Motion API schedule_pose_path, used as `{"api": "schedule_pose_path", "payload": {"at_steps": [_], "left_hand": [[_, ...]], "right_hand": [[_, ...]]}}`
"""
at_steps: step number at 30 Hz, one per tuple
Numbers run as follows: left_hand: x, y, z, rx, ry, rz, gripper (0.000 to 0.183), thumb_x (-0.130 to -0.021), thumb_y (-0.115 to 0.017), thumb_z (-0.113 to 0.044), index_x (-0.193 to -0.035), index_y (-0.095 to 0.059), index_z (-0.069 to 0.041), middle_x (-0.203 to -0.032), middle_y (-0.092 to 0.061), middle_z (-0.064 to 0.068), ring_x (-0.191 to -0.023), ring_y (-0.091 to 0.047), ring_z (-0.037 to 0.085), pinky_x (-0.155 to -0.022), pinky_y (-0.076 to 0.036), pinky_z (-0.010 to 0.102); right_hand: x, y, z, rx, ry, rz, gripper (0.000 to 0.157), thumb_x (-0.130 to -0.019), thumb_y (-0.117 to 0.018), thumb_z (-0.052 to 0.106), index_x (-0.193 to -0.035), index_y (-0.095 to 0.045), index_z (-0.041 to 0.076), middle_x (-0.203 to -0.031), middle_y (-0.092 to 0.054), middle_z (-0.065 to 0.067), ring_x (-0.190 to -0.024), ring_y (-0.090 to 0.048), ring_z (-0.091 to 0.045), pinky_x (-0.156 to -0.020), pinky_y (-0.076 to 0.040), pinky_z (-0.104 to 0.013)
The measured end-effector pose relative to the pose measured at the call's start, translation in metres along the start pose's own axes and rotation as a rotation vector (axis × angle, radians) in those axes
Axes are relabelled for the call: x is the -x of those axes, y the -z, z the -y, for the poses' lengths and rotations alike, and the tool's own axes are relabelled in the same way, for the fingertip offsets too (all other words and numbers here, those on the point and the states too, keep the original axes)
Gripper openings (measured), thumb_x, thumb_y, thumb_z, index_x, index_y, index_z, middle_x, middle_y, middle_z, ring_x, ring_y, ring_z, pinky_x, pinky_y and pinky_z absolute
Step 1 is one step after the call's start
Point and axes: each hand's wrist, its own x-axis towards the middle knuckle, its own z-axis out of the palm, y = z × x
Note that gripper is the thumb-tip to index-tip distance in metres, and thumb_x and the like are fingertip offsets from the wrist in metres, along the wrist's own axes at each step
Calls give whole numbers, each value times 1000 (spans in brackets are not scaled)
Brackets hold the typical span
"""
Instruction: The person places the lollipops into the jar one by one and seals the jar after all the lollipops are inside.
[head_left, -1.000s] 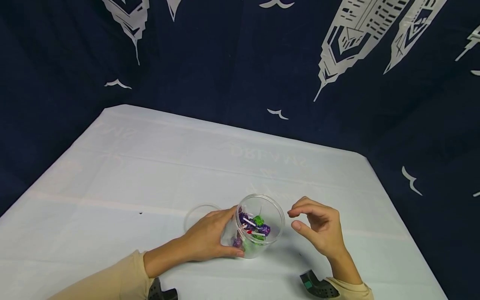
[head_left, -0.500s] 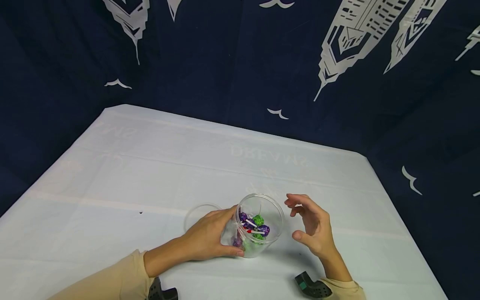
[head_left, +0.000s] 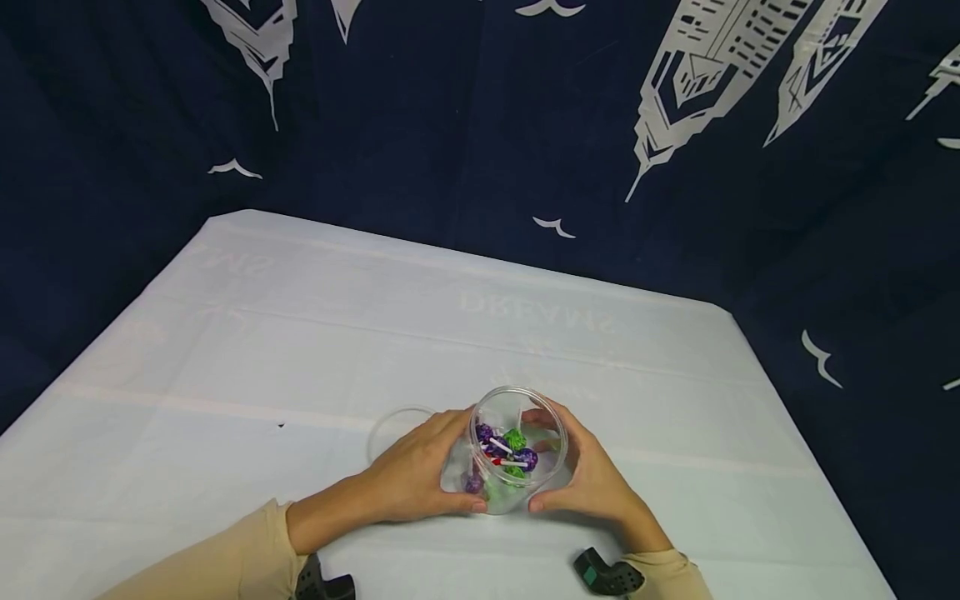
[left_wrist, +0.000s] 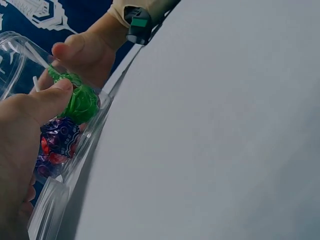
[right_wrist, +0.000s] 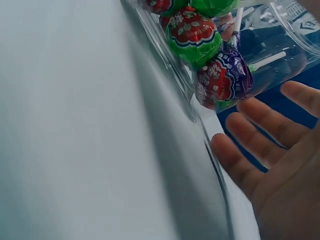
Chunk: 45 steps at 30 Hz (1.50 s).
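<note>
A clear plastic cup [head_left: 504,497] stands on the white-covered table, its open mouth up. Inside lie several wrapped lollipops: purple [head_left: 527,459] and green [head_left: 515,438] ones show, with white sticks. My left hand [head_left: 405,477] grips the cup's left side, thumb in front; its thumb crosses before a green lollipop [left_wrist: 82,104] in the left wrist view. At the cup's right side is my right hand [head_left: 596,483], thumb and fingers spread around it. In the right wrist view this hand's fingers [right_wrist: 270,122] are loosely extended, fingertips close to the cup wall.
A clear round lid-like piece [head_left: 381,425] lies on the table behind my left hand, partly covered by it. A tiny dark speck [head_left: 281,426] is to the left on the white cloth [head_left: 225,350]. A dark blue curtain [head_left: 450,125] with white prints hangs behind the table.
My right hand has moved left from beside the cup, its fingers spreading, and now stands around the cup's right side. The left hand and cup have stayed in place.
</note>
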Motion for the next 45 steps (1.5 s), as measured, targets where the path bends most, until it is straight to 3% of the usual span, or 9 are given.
{"api": "schedule_pose_path", "payload": {"at_steps": [9, 13, 20, 23, 26, 33, 39, 45], "left_hand": [[3, 0, -2, 97, -22, -28, 111, -77, -80, -52, -158, -17, -9, -149, -40, 10, -138, -35, 21, -112, -36, 46], [3, 0, -3, 136, -29, -66, 106, -79, -80, -47, -158, -17, -14, -147, -42, 9, -137, -36, 19, -112, -36, 46], [3, 1, -8, 149, -9, -77, 99, -81, -80, -44, -156, -25, -11, -147, -44, 7, -135, -37, 16, -111, -37, 44], [3, 6, -13, 116, 15, -47, 100, -81, -79, -48, -156, -24, -9, -149, -42, 6, -136, -35, 16, -113, -35, 44], [6, 16, -11, 22, 31, -27, 104, -80, -78, -53, -156, -24, -8, -150, -40, 6, -137, -35, 19, -115, -31, 46], [22, 46, 17, -195, 101, 41, 101, -76, -76, -62, -150, -39, -5, -145, -45, 9, -134, -40, 28, -112, -32, 52], [34, 56, 33, -215, 126, 124, 115, -67, -76, -73, -148, -40, 1, -146, -42, 13, -136, -37, 30, -111, -34, 52], [36, 54, 39, -208, 119, 113, 118, -64, -79, -71, -146, -40, 5, -148, -39, 18, -137, -33, 32, -110, -34, 53]], "right_hand": [[2, -6, -3, 80, -1, 6, 99, -60, -94, 4, -144, -43, 1, -134, -55, -24, -125, -54, -23, -105, -42, -26], [2, -6, -3, 77, 3, 7, 97, -61, -94, 4, -144, -43, 1, -134, -56, -24, -124, -55, -24, -104, -44, -28], [2, -6, -3, 100, 16, -5, 96, -60, -95, 5, -142, -45, 0, -132, -58, -21, -121, -56, -24, -103, -44, -28], [2, -5, -4, 103, 20, -11, 96, -59, -95, 5, -142, -46, 1, -131, -59, -21, -121, -57, -24, -103, -44, -28], [3, -5, -5, 99, 16, -10, 96, -60, -95, 5, -143, -46, 1, -131, -59, -21, -120, -57, -23, -101, -46, -29], [3, -6, -7, 100, 19, -16, 97, -58, -95, 5, -142, -46, 1, -128, -61, -20, -117, -58, -22, -96, -50, -31], [4, -6, -8, 96, 19, -13, 97, -58, -95, 5, -142, -46, 1, -129, -60, -20, -118, -58, -23, -96, -50, -32], [4, -6, -8, 102, 14, -8, 97, -59, -95, 7, -142, -46, 1, -129, -61, -19, -118, -58, -23, -98, -49, -30]]}}
